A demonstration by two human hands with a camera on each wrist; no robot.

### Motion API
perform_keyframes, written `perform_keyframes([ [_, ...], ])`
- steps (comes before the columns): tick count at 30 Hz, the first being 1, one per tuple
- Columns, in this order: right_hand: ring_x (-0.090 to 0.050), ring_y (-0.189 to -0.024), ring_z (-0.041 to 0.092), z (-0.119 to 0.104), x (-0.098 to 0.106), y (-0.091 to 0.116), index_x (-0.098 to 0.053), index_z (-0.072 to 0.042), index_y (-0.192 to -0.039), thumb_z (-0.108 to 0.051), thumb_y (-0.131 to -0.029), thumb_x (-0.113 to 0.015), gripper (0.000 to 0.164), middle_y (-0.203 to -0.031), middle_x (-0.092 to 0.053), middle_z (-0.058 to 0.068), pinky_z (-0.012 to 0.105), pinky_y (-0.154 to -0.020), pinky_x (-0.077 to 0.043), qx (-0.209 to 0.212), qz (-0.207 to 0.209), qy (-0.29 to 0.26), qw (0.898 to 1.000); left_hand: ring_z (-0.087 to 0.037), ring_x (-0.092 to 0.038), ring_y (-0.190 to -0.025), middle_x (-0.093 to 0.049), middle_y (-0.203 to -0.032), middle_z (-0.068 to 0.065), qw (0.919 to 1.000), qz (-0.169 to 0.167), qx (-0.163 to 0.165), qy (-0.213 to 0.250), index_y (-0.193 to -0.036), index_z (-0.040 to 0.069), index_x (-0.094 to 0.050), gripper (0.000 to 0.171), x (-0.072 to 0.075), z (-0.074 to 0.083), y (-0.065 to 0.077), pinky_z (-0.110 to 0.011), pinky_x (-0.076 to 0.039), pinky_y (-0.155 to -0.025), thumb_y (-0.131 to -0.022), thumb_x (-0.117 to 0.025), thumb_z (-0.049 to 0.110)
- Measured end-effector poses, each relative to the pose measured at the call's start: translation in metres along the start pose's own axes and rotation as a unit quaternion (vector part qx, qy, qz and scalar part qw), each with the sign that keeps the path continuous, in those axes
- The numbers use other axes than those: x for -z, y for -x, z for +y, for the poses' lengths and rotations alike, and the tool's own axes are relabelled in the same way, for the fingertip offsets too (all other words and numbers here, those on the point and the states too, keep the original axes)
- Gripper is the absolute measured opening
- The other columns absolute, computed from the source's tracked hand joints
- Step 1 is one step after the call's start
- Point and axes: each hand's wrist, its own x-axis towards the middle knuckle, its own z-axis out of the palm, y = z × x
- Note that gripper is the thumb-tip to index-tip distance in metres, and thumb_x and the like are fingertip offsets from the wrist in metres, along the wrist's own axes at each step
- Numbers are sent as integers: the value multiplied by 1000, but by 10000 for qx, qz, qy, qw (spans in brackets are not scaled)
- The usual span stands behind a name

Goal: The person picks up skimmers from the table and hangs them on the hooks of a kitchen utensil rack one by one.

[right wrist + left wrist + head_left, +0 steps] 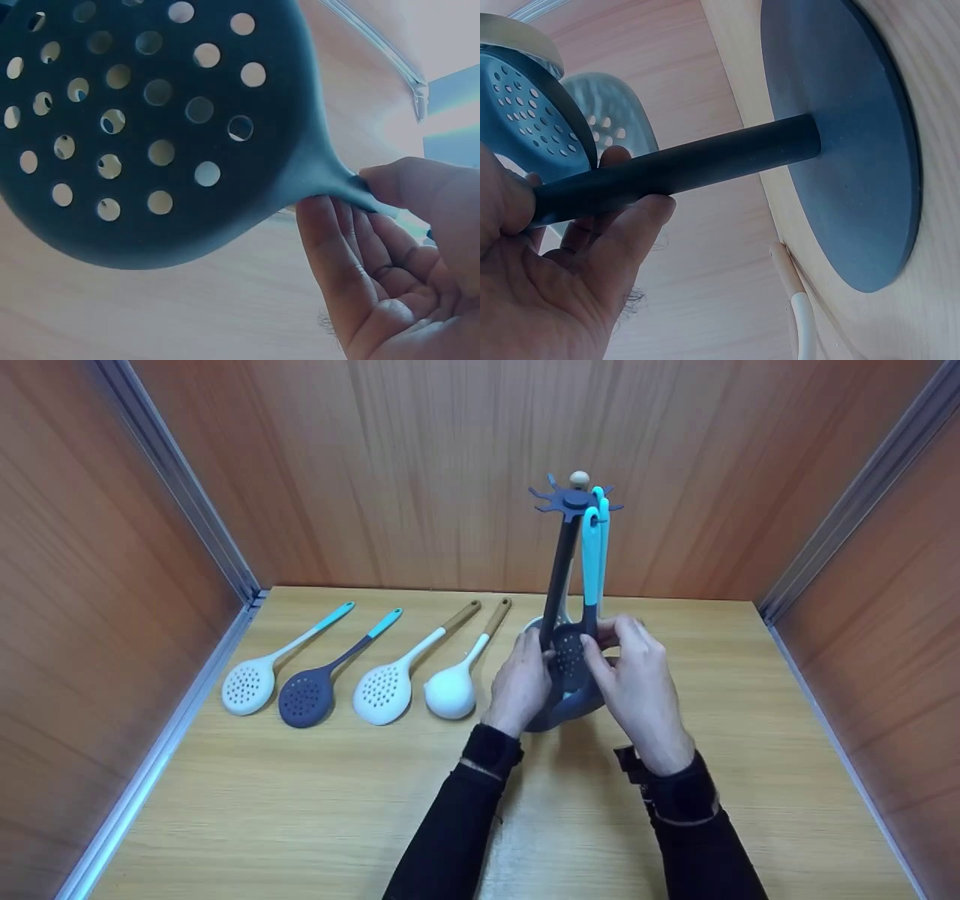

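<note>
A dark utensil stand with a round base and a hooked top stands right of centre. My left hand grips its pole, fingers and thumb around it. On one hook hangs a dark skimmer with a turquoise handle; its perforated head fills much of the right wrist view. My right hand pinches the skimmer's neck between thumb and fingers. Behind it, more turquoise-handled utensils hang, partly hidden, among them a pale perforated one.
Left of the stand lie a white skimmer and a dark skimmer, both turquoise-ended, a white skimmer with a wooden handle and a white ladle. Wood panels enclose the table at back and sides.
</note>
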Motion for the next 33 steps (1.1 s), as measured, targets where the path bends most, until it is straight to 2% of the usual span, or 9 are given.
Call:
perform_keyframes([
  [5, -80, -108, 30, 2, -4, -2, -71, 0, -121, -14, -109, -74, 19, -115, -77, 16, 49, -95, -70, 53, 39, -103, 9999, -32, -80, -102, -69, -126, -13, 9996, 134, -261, -46, -137, 7, -57, 25, 1, -1, 1, -48, -68, -80, -118, -58, 23],
  [9, -81, -110, 31, 4, -3, -3, -70, -1, -122, -15, -109, -74, 19, -117, -78, 16, 48, -93, -71, -4, -41, -88, 10000, -29, -78, -105, -67, -125, -12, 9987, -168, -479, 2, -139, 7, -55, 25, 9, -6, 1, -46, -68, -84, -119, -55, 21],
  [13, -80, -112, 32, 7, 0, -4, -70, -1, -125, -14, -110, -73, 21, -118, -77, 16, 48, -94, -70, -59, -99, 8, 9999, -28, -74, -122, -65, -134, -14, 9944, -612, -854, 125, -146, 5, -51, 30, 20, -13, 1, -44, -66, -103, -116, -57, 11],
  [16, -80, -112, 32, 9, 2, -6, -70, -1, -127, -14, -110, -73, 22, -119, -77, 16, 47, -96, -70, -79, -93, 46, 9999, -29, -69, -135, -65, -140, -16, 9911, -744, -1063, 294, -147, 5, -52, 35, 23, -17, -1, -45, -61, -116, -113, -60, 6],
  [19, -79, -112, 31, 11, 4, -8, -70, 0, -129, -13, -111, -72, 22, -120, -77, 16, 47, -95, -70, -109, -105, 15, 9999, -28, -68, -138, -67, -141, -13, 9917, -725, -948, 485, -146, 9, -57, 36, 22, -18, -4, -45, -59, -119, -110, -63, 3],
  [23, -78, -115, 32, 13, 5, -10, -69, 0, -132, -12, -111, -71, 24, -123, -75, 16, 47, -95, -70, -160, -129, 47, 9998, -27, -71, -134, -70, -138, -10, 9937, -609, -591, 738, -145, 12, -62, 38, 18, -15, -6, -45, -61, -115, -108, -66, 1],
  [25, -78, -117, 33, 14, 6, -10, -68, 0, -134, -12, -111, -70, 26, -125, -74, 16, 48, -95, -70, -191, -117, 130, 9997, -27, -72, -132, -71, -137, -10, 9936, -541, -511, 849, -146, 11, -63, 40, 16, -13, -6, -44, -62, -113, -108, -67, 1],
  [33, -76, -121, 37, 20, 11, -14, -64, 2, -140, -7, -111, -68, 31, -129, -72, 20, 52, -103, -68, -310, 121, 161, 9993, -27, -74, -129, -73, -134, -12, 9931, -50, -556, 1033, -145, 8, -66, 40, -1, -7, -2, -42, -62, -113, -106, -72, 5],
])
